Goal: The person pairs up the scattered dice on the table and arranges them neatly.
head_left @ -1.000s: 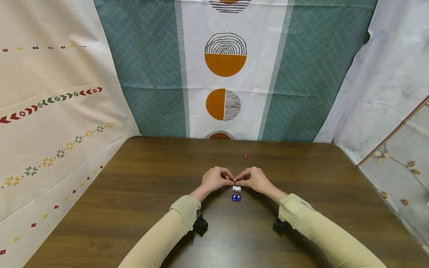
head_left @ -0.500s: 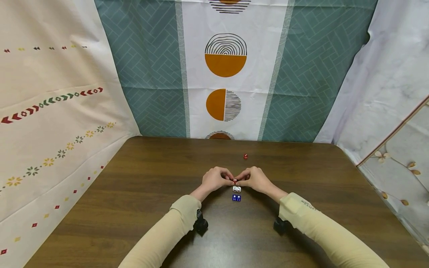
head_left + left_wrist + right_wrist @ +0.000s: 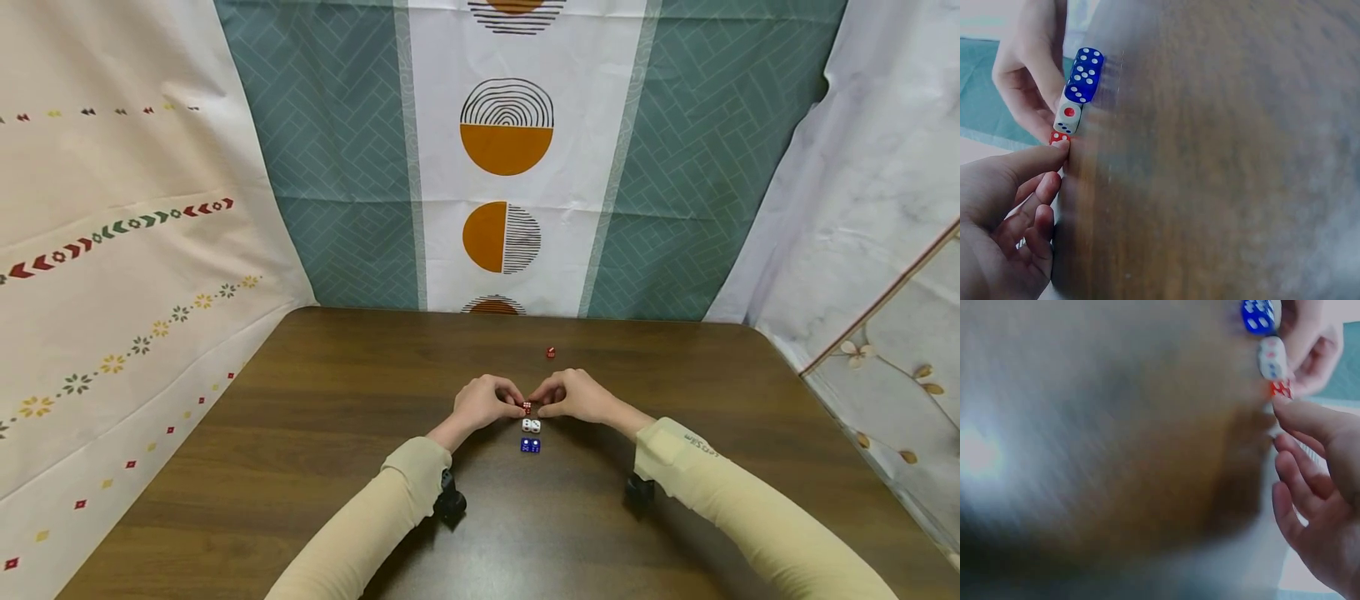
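Observation:
A red die [image 3: 527, 407] stands on the brown table at the far end of a short line of dice. My left hand [image 3: 478, 402] pinches it from the left with thumb and forefinger; the thumb partly covers the die in the left wrist view. Just to its right is my right hand [image 3: 577, 397], fingers bent and thumb and forefinger apart, holding nothing. Two white dice [image 3: 531, 426] sit side by side on the near side of the red one. Nearer still, two blue dice [image 3: 530, 446] make another pair.
A second red die [image 3: 551, 352] lies alone toward the back of the table [image 3: 360, 367]. Patterned cloths hang behind the table [image 3: 345, 167] and along both sides.
My right hand has drawn back a little to the right, off the red die. The left hand stays at the die, and the dice keep their places.

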{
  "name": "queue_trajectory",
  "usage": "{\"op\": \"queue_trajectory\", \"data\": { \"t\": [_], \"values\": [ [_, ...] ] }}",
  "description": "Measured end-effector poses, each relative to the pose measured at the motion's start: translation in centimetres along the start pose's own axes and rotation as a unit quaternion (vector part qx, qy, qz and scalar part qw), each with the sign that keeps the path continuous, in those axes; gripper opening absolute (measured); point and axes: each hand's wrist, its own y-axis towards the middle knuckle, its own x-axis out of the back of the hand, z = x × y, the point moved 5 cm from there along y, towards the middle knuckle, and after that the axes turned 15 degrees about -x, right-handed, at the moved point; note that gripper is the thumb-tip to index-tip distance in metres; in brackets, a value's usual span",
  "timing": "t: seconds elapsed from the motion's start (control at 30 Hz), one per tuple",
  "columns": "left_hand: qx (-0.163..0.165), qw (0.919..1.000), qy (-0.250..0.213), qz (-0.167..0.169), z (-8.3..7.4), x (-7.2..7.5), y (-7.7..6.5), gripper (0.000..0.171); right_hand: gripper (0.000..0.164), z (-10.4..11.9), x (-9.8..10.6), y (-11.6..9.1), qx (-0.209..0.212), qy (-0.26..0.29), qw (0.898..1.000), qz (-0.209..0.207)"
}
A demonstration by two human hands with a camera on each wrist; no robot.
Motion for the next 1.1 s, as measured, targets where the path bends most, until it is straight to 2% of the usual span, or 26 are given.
{"op": "queue_trajectory", "data": {
  "t": [0.1, 0.23, 0.4, 0.5, 0.6, 0.8, 1.1],
  "values": [
    [0.001, 1.0, 0.0, 0.001, 0.0, 0.0, 0.0, 0.01, 0.018, -0.2, 1.1, 0.4, 0.013, -0.026, 1.0, 0.009],
    [0.002, 1.0, -0.002, 0.002, 0.0, 0.0, 0.0, 0.01, 0.018, -0.5, 2.7, 1.2, 0.026, -0.05, 0.998, -0.01],
    [0.003, 1.0, -0.003, 0.002, 0.2, -0.2, 0.0, 0.011, 0.027, -1.3, 4.8, 2.4, 0.022, -0.061, 0.994, -0.082],
    [0.005, 1.0, -0.001, 0.003, 0.3, -0.3, 0.1, 0.01, 0.03, -2.2, 5.5, 3.2, 0.001, -0.074, 0.989, -0.129],
    [0.007, 1.0, 0.0, 0.003, 0.3, -0.2, 0.1, 0.011, 0.033, -2.8, 5.8, 3.8, -0.029, -0.086, 0.984, -0.155],
    [0.008, 1.0, -0.001, 0.004, 0.3, -0.2, 0.1, 0.012, 0.033, -3.8, 5.7, 4.9, -0.063, -0.092, 0.983, -0.148],
    [0.005, 1.0, -0.003, 0.003, 0.2, -0.1, 0.1, 0.012, 0.03, -4.9, 4.9, 6.1, -0.074, -0.053, 0.988, -0.129]
  ]
}}
